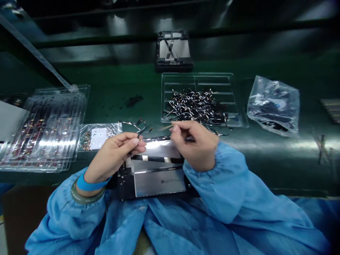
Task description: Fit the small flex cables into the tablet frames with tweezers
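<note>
Left hand (pixel 114 156): raised over the near-left corner of a flat dark device with a silver metal back plate (pixel 156 177), wrist bent inward, thumb and forefinger pinched closed on a thin dark cable piece (pixel 140 132); a blue wristband and a green bangle showed at the cuff.

Right hand (pixel 198 143): curled into a loose fist above the device's far edge, knuckles up, fingers closed round a slim stick-like tool (pixel 166 128) whose pale tip pointed left toward the left hand's fingertips. The two hands were near each other, not touching.

Device: lay flat at the near edge of the dark green tabletop (pixel 278 148), between the two blue-sleeved forearms.

Clear plastic tray holding a heap of small black-and-white cables (pixel 196 102): just beyond the right hand.

Stack of clear plastic trays with reddish parts (pixel 45 131): far left.

Small clear bag with a white label (pixel 98 136): just beside that stack, near the left hand.

Crumpled clear bag of dark parts (pixel 273 106): well to the right.

A second dark device with open frame (pixel 174 51): at the far side, well apart from the hands.
</note>
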Motion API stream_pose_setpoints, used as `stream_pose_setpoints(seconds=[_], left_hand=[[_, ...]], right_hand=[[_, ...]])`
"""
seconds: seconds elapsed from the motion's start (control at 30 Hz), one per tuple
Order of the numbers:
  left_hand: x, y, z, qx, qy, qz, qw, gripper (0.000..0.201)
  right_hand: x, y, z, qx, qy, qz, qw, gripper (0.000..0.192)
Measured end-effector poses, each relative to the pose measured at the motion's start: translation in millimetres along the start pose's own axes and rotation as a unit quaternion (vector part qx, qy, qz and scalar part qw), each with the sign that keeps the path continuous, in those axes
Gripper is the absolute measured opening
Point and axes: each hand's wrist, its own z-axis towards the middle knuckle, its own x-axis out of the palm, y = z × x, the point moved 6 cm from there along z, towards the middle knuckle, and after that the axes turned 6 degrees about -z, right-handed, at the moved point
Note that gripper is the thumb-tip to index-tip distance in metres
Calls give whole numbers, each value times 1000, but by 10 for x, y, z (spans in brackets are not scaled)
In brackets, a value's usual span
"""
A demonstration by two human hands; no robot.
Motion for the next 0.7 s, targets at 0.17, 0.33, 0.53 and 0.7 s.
stream_pose_setpoints(seconds=[0.17, 0.33, 0.53, 0.7], left_hand=[[132, 106, 9, -67, 38, -153, 985, 15], [178, 162, 38, -44, 23, -134, 990, 22], [187, 114, -10, 56, -27, 81, 995, 20], [-376, -180, -490, 267, -221, 258, 902, 17]], right_hand=[[66, 109, -12, -59, 51, 31, 996, 18], [199, 132, -28, -60, 163, 140, 975, 19], [412, -102, 3, 339, 219, 385, 830, 34], [301, -220, 73, 392, 155, 440, 793, 18]])
